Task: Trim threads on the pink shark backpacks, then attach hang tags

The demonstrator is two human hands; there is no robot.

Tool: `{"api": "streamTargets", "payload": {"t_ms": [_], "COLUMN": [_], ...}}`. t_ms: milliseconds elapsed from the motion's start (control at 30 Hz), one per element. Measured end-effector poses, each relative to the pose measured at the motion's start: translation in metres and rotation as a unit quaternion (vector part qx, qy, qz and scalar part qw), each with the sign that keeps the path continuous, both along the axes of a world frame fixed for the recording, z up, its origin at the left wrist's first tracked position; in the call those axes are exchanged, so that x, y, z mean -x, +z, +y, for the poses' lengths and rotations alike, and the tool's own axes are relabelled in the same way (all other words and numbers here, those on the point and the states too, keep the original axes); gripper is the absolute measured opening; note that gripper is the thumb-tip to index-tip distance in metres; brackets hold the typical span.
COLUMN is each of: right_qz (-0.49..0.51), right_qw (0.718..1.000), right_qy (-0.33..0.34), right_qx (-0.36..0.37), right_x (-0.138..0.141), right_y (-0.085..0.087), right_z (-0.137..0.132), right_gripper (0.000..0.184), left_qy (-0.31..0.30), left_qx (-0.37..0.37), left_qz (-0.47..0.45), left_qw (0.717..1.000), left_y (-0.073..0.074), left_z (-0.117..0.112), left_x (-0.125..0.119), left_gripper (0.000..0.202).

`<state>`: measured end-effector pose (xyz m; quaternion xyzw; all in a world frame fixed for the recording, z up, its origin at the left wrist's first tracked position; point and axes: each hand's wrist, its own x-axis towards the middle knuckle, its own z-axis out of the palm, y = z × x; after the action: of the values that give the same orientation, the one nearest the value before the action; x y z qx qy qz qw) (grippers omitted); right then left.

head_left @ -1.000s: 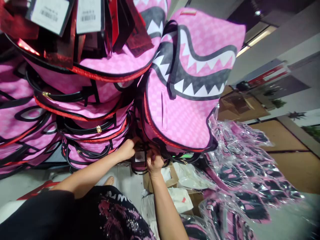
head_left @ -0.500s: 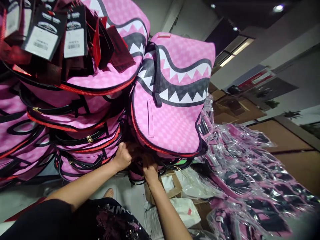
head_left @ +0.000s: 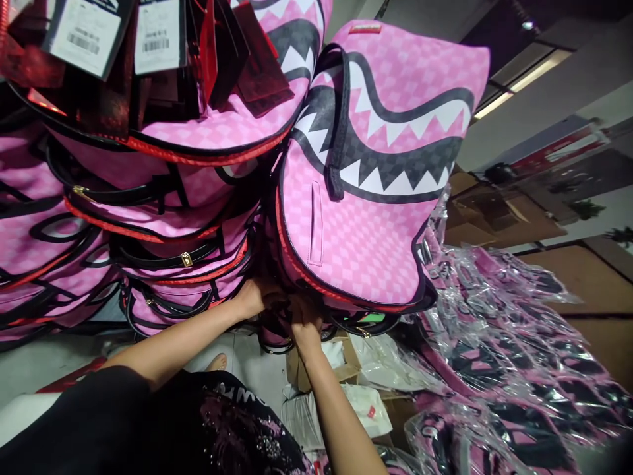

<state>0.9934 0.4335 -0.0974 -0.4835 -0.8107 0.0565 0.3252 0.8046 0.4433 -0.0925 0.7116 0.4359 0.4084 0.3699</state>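
A pink checkered backpack (head_left: pixel 366 198) with a grey shark-mouth print is seen at the centre of the view, tilted with its lower end towards six o'clock, and is touched at that end by both hands. The left hand (head_left: pixel 253 297) is curled closed against dark straps (head_left: pixel 277 333) beneath the bag, at about seven o'clock from the bag's middle; exactly what is gripped inside the fingers cannot be told. The right hand (head_left: pixel 304 323) is placed just beside it, at six o'clock, with fingers bent shut into the same tangle of straps, its hold likewise hidden in shadow. A stack of matching pink backpacks (head_left: pixel 163 218) with red piping and black straps is piled at nine o'clock, touching the held bag. Paper hang tags (head_left: pixel 86 33) are seen at eleven o'clock on the top of the stack. Bags wrapped in clear plastic (head_left: pixel 499 349) are heaped at four o'clock. An open cardboard box (head_left: pixel 306 366) is seen below the hands.
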Motion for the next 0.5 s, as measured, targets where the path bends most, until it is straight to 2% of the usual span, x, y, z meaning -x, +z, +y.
{"api": "streamTargets", "payload": {"t_ms": [233,400,500], "right_qz": [0.002,-0.038,-0.042], "right_qw": [1.0,0.999,0.999], "right_qy": [0.021,0.002,0.001], "right_qx": [0.008,0.017,0.027], "right_x": [0.004,-0.003,-0.002], "right_y": [0.004,-0.004,0.0], "right_z": [-0.001,-0.001,-0.003], "right_gripper": [0.038,0.038,0.041], "left_qy": [0.006,0.006,0.002], "left_qx": [-0.023,-0.048,-0.041], "left_qz": [0.123,0.158,0.162], "left_qw": [0.992,0.986,0.986], "left_y": [-0.007,-0.005,-0.005], "left_z": [0.002,0.001,0.001], "left_x": [0.001,-0.001,-0.002], "left_gripper": [0.03,0.027,0.028]}}
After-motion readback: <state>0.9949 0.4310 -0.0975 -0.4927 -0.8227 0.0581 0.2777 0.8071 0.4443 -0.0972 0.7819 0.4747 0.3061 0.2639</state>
